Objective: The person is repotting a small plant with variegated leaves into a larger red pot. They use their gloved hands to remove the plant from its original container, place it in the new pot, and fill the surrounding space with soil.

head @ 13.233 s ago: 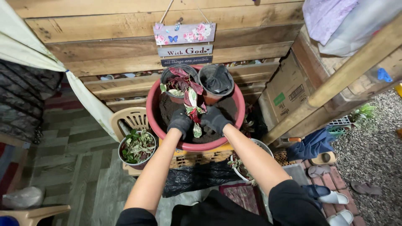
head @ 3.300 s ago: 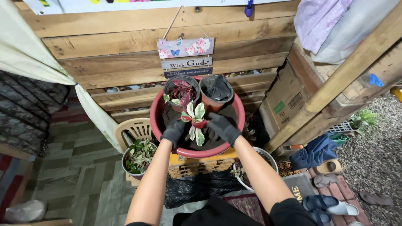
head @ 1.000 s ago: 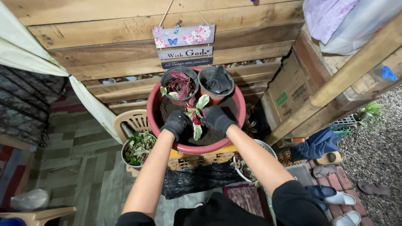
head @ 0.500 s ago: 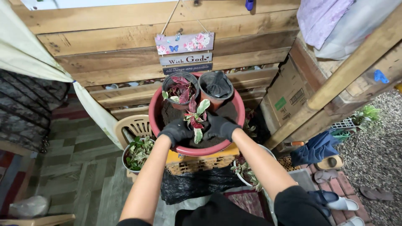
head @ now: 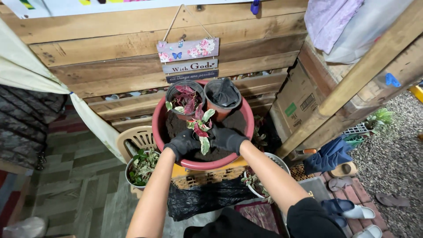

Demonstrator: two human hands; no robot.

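Both hands wear dark gloves and rest on the dark soil inside the big red basin [head: 161,132]. The left hand [head: 183,143] and the right hand [head: 227,139] are curled close around the base of a small plant with pink, green and cream leaves [head: 199,128], one on each side. Two small pots [head: 220,94] stand at the basin's far side.

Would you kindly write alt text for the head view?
Two gloved hands, left hand and right hand, cup a pink-and-green plant in the soil of a red basin; two small pots stand at its far side.
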